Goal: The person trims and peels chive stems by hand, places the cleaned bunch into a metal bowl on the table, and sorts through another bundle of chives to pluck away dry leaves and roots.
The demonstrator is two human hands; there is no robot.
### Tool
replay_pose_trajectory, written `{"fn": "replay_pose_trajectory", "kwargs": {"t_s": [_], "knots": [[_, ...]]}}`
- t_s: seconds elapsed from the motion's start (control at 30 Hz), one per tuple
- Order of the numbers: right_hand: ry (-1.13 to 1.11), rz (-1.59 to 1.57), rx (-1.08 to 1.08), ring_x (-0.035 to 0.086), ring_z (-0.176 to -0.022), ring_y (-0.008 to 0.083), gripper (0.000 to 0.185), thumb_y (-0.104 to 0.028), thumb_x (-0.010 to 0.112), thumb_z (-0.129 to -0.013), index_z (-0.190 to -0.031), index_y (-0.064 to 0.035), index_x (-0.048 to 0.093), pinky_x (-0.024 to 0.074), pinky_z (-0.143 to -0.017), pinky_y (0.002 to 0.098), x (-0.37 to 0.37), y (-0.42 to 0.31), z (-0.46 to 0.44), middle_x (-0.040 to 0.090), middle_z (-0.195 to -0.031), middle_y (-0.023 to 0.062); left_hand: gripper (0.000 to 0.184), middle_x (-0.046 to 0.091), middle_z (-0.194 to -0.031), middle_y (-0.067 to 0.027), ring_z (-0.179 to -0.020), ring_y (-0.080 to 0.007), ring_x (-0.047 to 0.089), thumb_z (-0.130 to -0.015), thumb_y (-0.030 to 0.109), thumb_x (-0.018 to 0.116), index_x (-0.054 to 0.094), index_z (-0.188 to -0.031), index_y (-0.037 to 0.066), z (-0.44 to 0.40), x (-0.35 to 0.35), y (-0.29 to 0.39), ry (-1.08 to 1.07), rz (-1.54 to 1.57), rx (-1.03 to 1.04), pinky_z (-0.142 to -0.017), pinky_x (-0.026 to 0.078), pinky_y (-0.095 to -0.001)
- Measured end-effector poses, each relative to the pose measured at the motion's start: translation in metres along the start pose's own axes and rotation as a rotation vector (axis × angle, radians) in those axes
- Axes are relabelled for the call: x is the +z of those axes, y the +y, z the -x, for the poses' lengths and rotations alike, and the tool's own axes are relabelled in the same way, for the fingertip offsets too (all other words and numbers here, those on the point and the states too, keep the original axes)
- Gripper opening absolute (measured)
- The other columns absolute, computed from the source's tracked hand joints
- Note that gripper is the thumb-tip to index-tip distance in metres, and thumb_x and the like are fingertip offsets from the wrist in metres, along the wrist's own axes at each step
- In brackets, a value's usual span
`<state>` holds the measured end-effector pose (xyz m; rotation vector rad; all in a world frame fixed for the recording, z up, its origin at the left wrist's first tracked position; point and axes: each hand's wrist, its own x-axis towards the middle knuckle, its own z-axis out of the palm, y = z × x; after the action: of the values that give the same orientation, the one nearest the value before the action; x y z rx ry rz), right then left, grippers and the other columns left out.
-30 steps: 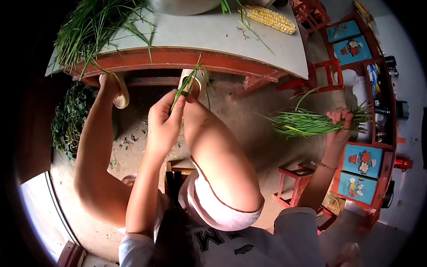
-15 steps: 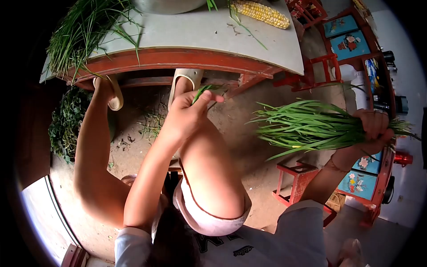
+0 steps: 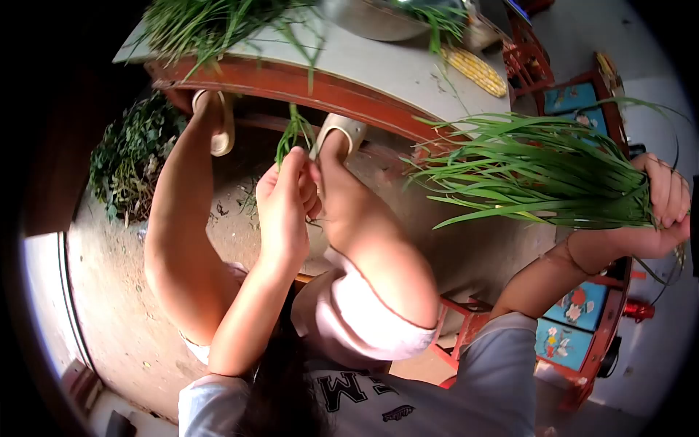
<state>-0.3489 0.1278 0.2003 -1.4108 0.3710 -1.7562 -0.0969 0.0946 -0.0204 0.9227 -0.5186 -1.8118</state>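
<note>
My right hand (image 3: 661,195), at the far right, is closed round the lower ends of a thick bunch of garlic chives (image 3: 539,171). The long green leaves fan out leftward from the fist, and a few loose strands hang near the wrist. Above my legs, my left hand (image 3: 287,198) is pinched on a small tuft of chive leaves (image 3: 293,138) that sticks up past the fingertips. A gap separates the two hands. On the tabletop lies a larger heap of chives (image 3: 211,25), beside a metal basin (image 3: 375,20) with more chives at its rim.
The table (image 3: 349,62) with its red edge stands in front of my knees. A corn cob (image 3: 475,71) lies at its right end. Dark leafy greens (image 3: 135,156) are piled on the floor at left. A red stool (image 3: 466,328) and a painted cabinet (image 3: 575,302) are at right.
My right hand has moved outward and up with the chive bunch. My left hand has turned upright, and its tuft shows more. The whole view has shifted and tilted.
</note>
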Motion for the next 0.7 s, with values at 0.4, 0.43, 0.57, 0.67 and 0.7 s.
{"fn": "replay_pose_trajectory", "kwargs": {"t_s": [0.4, 0.43, 0.57, 0.67, 0.7], "knots": [[0.028, -0.106, 0.106, 0.036, -0.055, 0.0101, 0.014, -0.015, 0.044, -0.078, -0.067, -0.0098, 0.037, 0.0327, -0.067, 0.0284, 0.109, 0.077, -0.039, 0.037, -0.062, -0.0011, 0.011, 0.033, -0.051, 0.0048, -0.042, -0.0031, 0.026, -0.084, 0.011, 0.047, 0.05, -0.081, 0.001, 0.051, -0.07, 0.027, 0.276, 0.148, 0.551, -0.039, 0.022, -0.0194], [0.024, -0.105, 0.099, 0.036, -0.055, 0.0101, 0.014, -0.015, 0.044, -0.078, -0.067, -0.0098, 0.037, 0.0327, -0.067, 0.0284, 0.118, 0.088, -0.038, 0.037, -0.062, -0.0011, 0.01, 0.041, -0.054, 0.0034, -0.043, -0.0028, 0.031, -0.083, 0.008, 0.049, 0.053, -0.082, 0.0, 0.056, -0.072, 0.032, 0.272, 0.096, 0.623, -0.041, 0.026, -0.0184], [0.047, 0.091, 0.016, 0.034, -0.056, 0.0112, 0.017, -0.019, 0.044, -0.083, -0.07, -0.0086, 0.038, 0.0336, -0.067, 0.0304, 0.147, 0.121, -0.037, 0.035, -0.063, 0.0009, 0.006, 0.047, -0.059, 0.0013, -0.043, -0.0085, 0.04, -0.073, 0.004, 0.061, 0.062, -0.078, 0.006, 0.058, -0.082, 0.024, 0.175, -0.725, 1.141, -0.039, 0.031, -0.0183], [0.143, 0.19, -0.042, 0.035, -0.059, 0.0125, 0.017, -0.017, 0.04, -0.085, -0.071, -0.0077, 0.036, 0.0317, -0.069, 0.0308, 0.171, 0.142, -0.033, 0.034, -0.063, 0.0019, 0.023, 0.038, -0.054, 0.0042, -0.041, -0.0082, 0.038, -0.065, 0.007, 0.064, 0.065, -0.087, 0.016, 0.042, -0.065, 0.03, 0.1, -1.248, 1.547, -0.036, 0.029, -0.0202], [0.169, 0.212, -0.068, 0.035, -0.059, 0.0124, 0.018, -0.018, 0.042, -0.084, -0.071, -0.0076, 0.036, 0.0319, -0.068, 0.031, 0.176, 0.148, -0.032, 0.035, -0.064, 0.0023, 0.031, 0.035, -0.052, 0.0051, -0.041, -0.0069, 0.036, -0.063, 0.008, 0.063, 0.064, -0.093, 0.018, 0.038, -0.051, 0.036, 0.034, -1.21, 1.604, -0.036, 0.028, -0.0207]]}}
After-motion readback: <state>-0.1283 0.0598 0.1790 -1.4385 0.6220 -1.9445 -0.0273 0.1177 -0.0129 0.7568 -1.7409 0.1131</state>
